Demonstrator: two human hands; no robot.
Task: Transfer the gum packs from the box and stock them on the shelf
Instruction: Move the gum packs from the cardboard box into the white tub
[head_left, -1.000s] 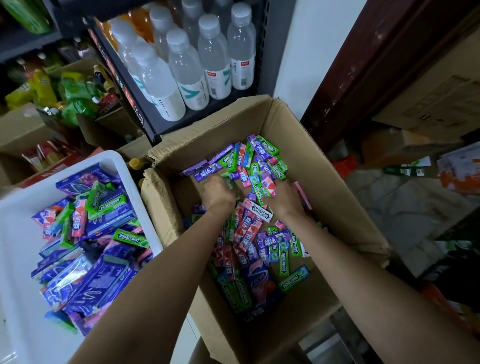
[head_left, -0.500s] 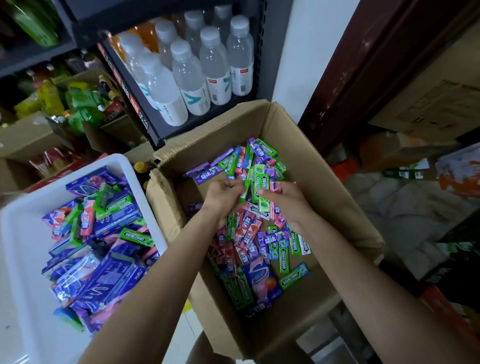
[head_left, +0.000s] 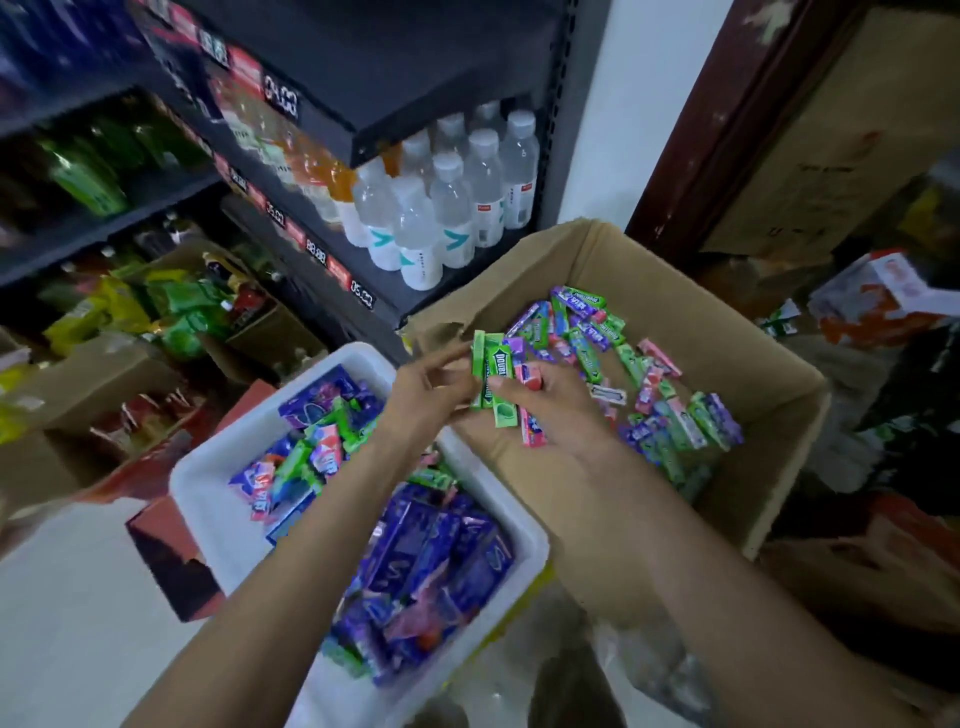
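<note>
Gum packs (head_left: 496, 382) stood upright, long axes vertical, pinched between left hand (head_left: 426, 387) and right hand (head_left: 550, 400), above the box (head_left: 727, 519) rim beside the white tray (head_left: 524, 540)

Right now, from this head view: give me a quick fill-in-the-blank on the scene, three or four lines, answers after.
1. The loose gum packs lie in a ____ box.
2. The right hand and the left hand hold a bunch of packs, mostly ____ in colour.
3. Left of the box stands a ____ tub with more gum in it.
4. The shelf behind carries clear bottles with ____ caps.

Missing words: cardboard; green; white; white
</note>
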